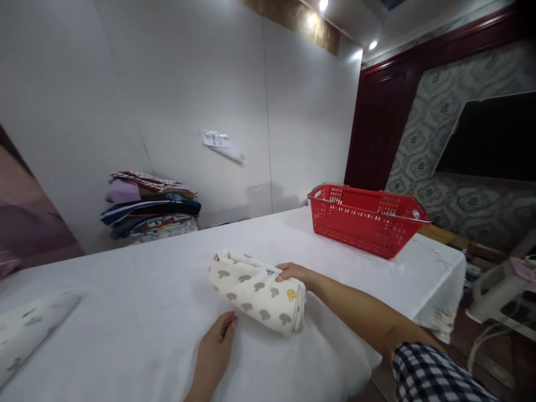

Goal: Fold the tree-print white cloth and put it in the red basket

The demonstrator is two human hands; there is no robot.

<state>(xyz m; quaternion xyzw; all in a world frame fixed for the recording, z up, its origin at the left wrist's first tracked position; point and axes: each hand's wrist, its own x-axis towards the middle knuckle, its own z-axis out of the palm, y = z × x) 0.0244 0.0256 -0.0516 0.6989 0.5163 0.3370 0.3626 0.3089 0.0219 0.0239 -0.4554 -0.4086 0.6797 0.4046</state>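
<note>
A folded white cloth point(255, 290) with grey mushroom prints, plus a yellow, a blue and a red one, is in front of me, tilted above the white-covered table. My right hand point(295, 274) grips its far right side, thumb on top and the other fingers hidden behind it. Just below the cloth's left part is my left hand point(215, 338), its fingers curled in and nothing visible in them. At the left edge lies another white printed cloth point(33, 329), partly out of view.
A red plastic basket point(360, 218) with metal handles stands at the table's far right. Behind the table's left side rises a pile of folded clothes point(151, 204) against the white wall. A white stool point(506, 296) is on the floor at right.
</note>
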